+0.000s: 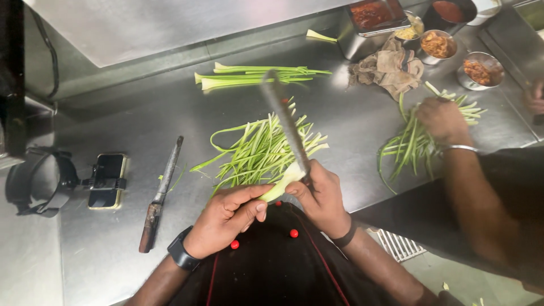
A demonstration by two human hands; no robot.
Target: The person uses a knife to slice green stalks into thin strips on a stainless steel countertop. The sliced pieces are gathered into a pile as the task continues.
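On the steel bench (130, 249), far left, a phone (106, 180) lies beside a rusty-handled spare knife (161, 195). The left hand (229, 218), fingers curled, pinches a pale green stalk (283, 182) near the bench's near edge. The right hand (320, 195) is closed round a long knife (286, 122) (blade blurred) above a heap of thin green strips (260, 150). Far right, a co-worker's hand (442, 119) presses on more strips (411, 144).

two knives (286, 122) (160, 195); three heaps of green stalks (263, 150) (255, 75) (411, 141); one phone (107, 180); one cloth (391, 67).
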